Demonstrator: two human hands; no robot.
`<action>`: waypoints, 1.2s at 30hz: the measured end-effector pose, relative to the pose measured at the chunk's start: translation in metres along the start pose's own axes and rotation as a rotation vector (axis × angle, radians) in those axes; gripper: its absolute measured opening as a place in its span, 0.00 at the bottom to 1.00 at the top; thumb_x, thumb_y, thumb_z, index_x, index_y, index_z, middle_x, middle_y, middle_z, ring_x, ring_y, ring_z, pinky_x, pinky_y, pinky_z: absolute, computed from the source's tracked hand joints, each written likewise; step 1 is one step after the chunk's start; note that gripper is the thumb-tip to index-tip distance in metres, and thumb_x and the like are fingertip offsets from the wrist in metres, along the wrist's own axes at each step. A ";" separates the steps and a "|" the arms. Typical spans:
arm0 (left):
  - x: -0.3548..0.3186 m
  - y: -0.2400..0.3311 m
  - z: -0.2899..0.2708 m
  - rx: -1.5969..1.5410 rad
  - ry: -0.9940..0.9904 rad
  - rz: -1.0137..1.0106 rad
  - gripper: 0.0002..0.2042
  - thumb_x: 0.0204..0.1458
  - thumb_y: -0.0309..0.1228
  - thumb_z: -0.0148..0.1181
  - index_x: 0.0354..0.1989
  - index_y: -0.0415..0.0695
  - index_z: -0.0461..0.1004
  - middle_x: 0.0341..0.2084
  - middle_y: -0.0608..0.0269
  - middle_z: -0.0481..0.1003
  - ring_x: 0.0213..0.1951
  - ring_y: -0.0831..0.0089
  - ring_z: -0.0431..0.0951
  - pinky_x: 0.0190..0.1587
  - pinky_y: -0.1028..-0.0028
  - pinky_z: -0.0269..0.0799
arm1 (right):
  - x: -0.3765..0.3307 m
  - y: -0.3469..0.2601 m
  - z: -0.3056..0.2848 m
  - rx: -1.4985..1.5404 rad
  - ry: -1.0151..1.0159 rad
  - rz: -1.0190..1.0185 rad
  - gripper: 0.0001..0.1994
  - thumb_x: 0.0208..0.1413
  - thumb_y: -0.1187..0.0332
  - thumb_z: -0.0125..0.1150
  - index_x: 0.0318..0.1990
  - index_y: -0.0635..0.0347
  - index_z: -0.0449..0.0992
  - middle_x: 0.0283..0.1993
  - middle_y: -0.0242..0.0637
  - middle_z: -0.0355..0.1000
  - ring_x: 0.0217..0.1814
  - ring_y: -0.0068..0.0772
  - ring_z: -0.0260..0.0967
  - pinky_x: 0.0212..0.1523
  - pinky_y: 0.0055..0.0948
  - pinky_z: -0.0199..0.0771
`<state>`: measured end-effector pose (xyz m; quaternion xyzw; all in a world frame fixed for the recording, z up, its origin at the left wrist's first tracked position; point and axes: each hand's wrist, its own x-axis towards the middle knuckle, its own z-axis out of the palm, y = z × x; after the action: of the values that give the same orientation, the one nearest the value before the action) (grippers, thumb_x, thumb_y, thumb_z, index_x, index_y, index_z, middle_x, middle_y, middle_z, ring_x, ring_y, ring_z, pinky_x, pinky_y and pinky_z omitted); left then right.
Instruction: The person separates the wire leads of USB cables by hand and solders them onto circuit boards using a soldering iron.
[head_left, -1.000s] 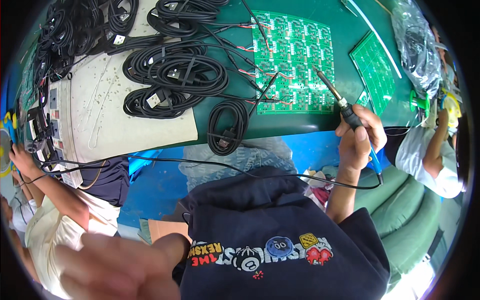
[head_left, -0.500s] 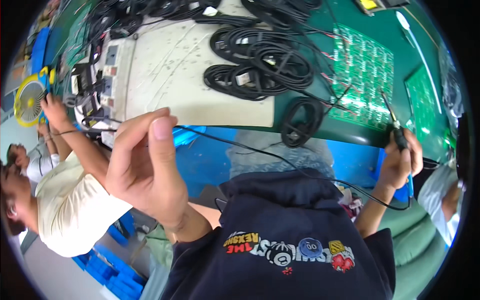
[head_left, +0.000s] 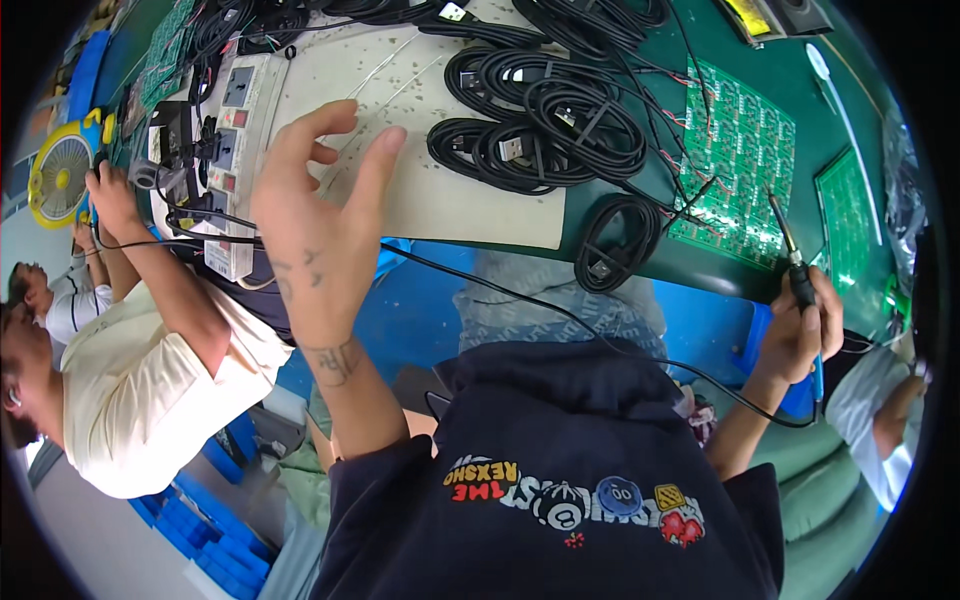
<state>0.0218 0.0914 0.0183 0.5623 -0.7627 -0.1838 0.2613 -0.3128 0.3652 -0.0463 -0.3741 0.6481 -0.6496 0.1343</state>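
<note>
The slim blue-and-black soldering iron [head_left: 800,284] slants across the near edge of the green tabletop [head_left: 690,264], toward its right end. Its tip overlaps the right edge of the green rectangular circuit-board panel [head_left: 735,150]; whether they touch cannot be told. The person's right hand [head_left: 797,335] holds it, thumb and fingertips pinching around the black grip. The left hand [head_left: 318,215] holds nothing, its thumb spread apart from half-curled fingers over the off-white flat sheet [head_left: 500,218].

As a whole the tool should be light and stiff, though its long, flexible black cord [head_left: 520,294] is likely to tug at the tail. The plastic handle looks smooth, perhaps a little slippery, so the grip is the place to take hold. The metal barrel is best left alone, since it may be hot, and the fine tip is probably the easiest part to damage.

In looks, the cord sags in a curve off the near edge; the handle is bright blue, the grip black and thicker, the barrel silvery, the tip dark and narrow.
</note>
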 end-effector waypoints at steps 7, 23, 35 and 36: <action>-0.015 0.044 -0.027 -0.717 -0.052 0.011 0.06 0.54 0.26 0.67 0.38 0.40 0.80 0.33 0.60 0.79 0.30 0.72 0.72 0.36 0.77 0.68 | 0.000 -0.007 0.009 -0.006 0.017 -0.004 0.21 0.60 0.64 0.57 0.54 0.74 0.76 0.37 0.47 0.77 0.23 0.30 0.69 0.34 0.28 0.72; -0.061 0.087 -0.052 -1.566 -0.437 0.259 0.03 0.52 0.21 0.66 0.34 0.39 0.79 0.31 0.59 0.79 0.30 0.71 0.72 0.36 0.77 0.68 | 0.007 -0.012 0.020 0.081 -0.040 -0.061 0.20 0.60 0.64 0.62 0.53 0.73 0.77 0.33 0.47 0.77 0.22 0.30 0.72 0.31 0.25 0.72; -0.051 0.083 -0.057 -1.481 -0.278 0.371 0.03 0.50 0.18 0.65 0.32 0.38 0.79 0.29 0.58 0.78 0.29 0.70 0.72 0.37 0.76 0.68 | 0.002 -0.011 0.017 0.054 -0.032 -0.040 0.20 0.60 0.64 0.59 0.53 0.72 0.77 0.33 0.46 0.77 0.23 0.30 0.69 0.32 0.28 0.72; -0.052 0.082 -0.056 -1.418 -0.278 0.375 0.03 0.50 0.17 0.64 0.32 0.38 0.79 0.29 0.58 0.78 0.29 0.70 0.72 0.37 0.76 0.68 | 0.001 -0.010 0.015 0.055 0.003 -0.026 0.19 0.59 0.66 0.60 0.52 0.73 0.78 0.37 0.49 0.78 0.22 0.30 0.72 0.29 0.26 0.73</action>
<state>0.0049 0.1660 0.1000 0.0907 -0.5702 -0.6534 0.4896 -0.3005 0.3547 -0.0388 -0.3779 0.6252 -0.6694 0.1350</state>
